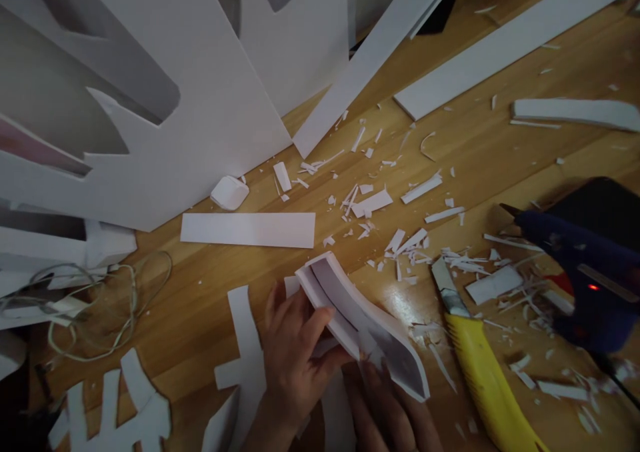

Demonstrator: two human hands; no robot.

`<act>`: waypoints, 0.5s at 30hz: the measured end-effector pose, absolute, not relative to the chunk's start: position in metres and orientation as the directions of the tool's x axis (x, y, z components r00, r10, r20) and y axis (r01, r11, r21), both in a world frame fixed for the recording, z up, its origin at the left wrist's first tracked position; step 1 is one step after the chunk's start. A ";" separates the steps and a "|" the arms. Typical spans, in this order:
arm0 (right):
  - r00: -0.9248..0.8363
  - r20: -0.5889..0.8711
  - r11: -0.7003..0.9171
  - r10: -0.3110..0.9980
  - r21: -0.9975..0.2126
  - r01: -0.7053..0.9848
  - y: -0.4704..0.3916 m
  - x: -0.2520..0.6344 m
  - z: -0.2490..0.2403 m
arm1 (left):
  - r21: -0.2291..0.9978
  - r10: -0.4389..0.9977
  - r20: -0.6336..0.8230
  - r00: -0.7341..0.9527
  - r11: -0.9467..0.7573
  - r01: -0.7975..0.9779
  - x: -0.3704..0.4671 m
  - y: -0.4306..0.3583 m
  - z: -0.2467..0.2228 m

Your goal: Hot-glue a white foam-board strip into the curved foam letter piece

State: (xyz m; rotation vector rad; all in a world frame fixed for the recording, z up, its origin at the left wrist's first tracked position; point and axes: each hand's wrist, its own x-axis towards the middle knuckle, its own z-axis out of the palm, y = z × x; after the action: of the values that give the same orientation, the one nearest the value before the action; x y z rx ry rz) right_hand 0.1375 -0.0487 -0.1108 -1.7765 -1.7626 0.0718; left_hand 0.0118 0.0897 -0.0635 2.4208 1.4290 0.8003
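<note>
A hollow white foam-board piece (343, 292), curved and walled along its edges, is held up over the table near the bottom centre. My left hand (295, 359) grips its left side, thumb and fingers pressed on the wall. Under its lower right part is my right hand (387, 405), its fingers bent against the piece and partly hidden by it. White cut-out shapes (245, 325) lie beneath and left of my left hand. A flat white strip (247, 230) rests just beyond my hands.
A yellow utility knife (475, 365) with its blade out lies at right, beside a dark blue glue gun (580, 259) with a red light. White scraps (373, 202) litter the wooden table (200, 312). Large white panels (200, 105) stand at upper left. A pale cable (133, 299) coils at left.
</note>
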 end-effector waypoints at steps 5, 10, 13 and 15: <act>-0.030 0.337 0.171 0.941 -0.397 0.902 -0.051 0.143 -0.110 | 0.453 0.861 0.299 0.412 -0.508 0.733 0.017 0.097 -0.059; -0.095 0.350 0.216 0.932 -0.324 0.921 -0.045 0.150 -0.102 | 0.498 0.873 0.245 0.422 -0.487 0.718 0.020 0.097 -0.057; -0.117 0.344 0.226 0.932 -0.296 0.928 -0.042 0.152 -0.099 | 0.522 0.888 0.178 0.424 -0.451 0.724 0.020 0.094 -0.059; -0.109 0.331 0.214 0.937 -0.300 0.930 -0.042 0.152 -0.097 | 0.515 0.888 0.158 0.432 -0.447 0.731 0.020 0.091 -0.060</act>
State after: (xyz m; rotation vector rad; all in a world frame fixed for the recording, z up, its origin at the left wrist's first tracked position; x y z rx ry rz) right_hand 0.1525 -0.0416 -0.0975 -1.7254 -2.0489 0.0226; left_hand 0.0204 0.0910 -0.0602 2.3207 1.3806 0.5846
